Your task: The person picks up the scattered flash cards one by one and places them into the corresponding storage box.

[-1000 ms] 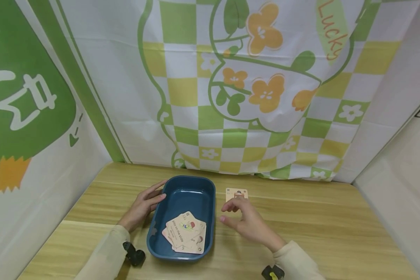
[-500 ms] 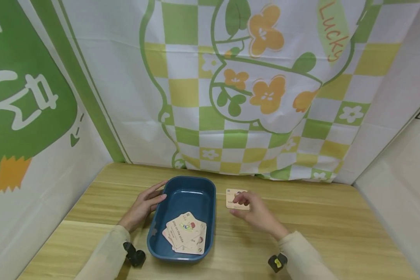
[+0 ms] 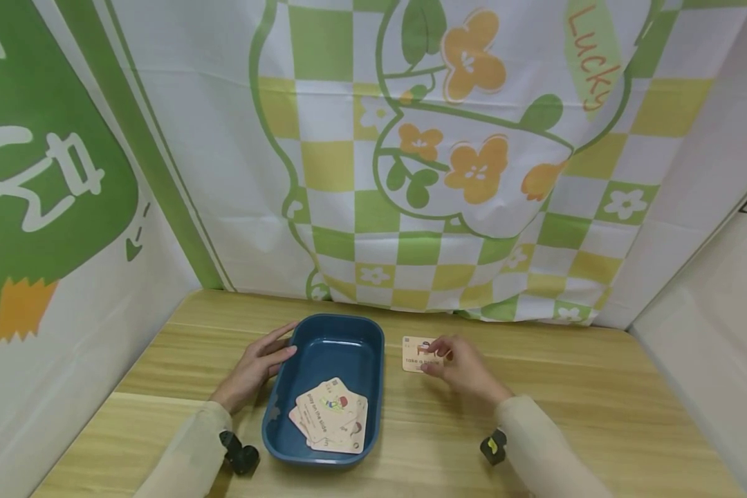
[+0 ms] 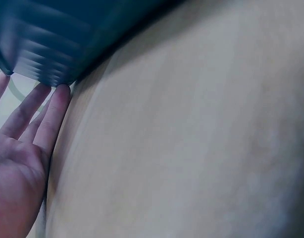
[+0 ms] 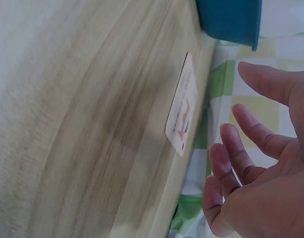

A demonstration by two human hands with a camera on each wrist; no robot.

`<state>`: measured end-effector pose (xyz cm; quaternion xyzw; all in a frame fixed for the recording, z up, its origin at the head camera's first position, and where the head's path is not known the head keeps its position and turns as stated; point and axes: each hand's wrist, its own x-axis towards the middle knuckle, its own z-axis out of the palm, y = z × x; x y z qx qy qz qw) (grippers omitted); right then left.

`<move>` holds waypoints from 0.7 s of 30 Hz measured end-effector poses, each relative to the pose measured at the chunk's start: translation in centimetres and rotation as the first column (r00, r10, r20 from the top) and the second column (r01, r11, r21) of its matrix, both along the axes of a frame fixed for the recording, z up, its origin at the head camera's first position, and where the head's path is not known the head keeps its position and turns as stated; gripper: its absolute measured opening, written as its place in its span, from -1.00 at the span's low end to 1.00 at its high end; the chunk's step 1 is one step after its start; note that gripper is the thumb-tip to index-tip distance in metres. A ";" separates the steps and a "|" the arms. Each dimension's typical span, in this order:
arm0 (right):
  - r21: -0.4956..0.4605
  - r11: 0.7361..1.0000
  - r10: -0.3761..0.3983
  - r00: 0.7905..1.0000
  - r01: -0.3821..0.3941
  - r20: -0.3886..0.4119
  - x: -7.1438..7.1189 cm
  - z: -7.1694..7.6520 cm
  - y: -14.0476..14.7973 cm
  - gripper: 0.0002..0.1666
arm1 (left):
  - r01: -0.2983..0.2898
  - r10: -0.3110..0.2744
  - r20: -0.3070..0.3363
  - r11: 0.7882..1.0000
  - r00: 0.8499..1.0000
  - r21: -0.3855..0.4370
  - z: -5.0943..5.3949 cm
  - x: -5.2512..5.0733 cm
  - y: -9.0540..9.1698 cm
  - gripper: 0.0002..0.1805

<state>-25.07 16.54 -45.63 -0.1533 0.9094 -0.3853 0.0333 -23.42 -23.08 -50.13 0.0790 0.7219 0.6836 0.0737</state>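
Observation:
A dark blue rectangular tray [image 3: 336, 354] stands on the table, with several square picture cards [image 3: 331, 416] overlapping in its near end; the top one reads "play on the slide". My left hand [image 3: 252, 373] touches the tray's left side near the far end. Its straight fingertips meet the tray wall [image 4: 53, 44] in the left wrist view. Right of the tray lies a single beige card [image 3: 413, 361], partly covered in the head view by my right hand [image 3: 469, 373]. The right wrist view shows that hand's fingers bent, spread and apart from the card [image 5: 182, 109].
The wooden table [image 3: 554, 401] meets a checked, flower-printed curtain [image 3: 373, 249] along its back edge. White printed panels close in the left and right sides. A small black device [image 3: 239, 453] sits at each wrist.
My right hand has moved right, off the left part of the lone card, uncovering more of its picture and text. Tray, cards and left hand stay in place.

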 end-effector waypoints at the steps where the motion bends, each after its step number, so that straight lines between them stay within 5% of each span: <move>1: 0.015 1.000 0.000 1.000 0.001 -0.005 -0.2 -0.1 0.1 -0.66 | 0.000 0.000 0.001 1.000 1.000 0.000 0.0 0.0 0.0 -0.30; 21: 0.180 0.980 -0.093 0.995 0.085 0.036 -2.4 -0.9 0.1 -0.29 | 0.007 -0.007 0.000 1.000 1.000 0.008 -0.2 -0.1 -0.1 -0.30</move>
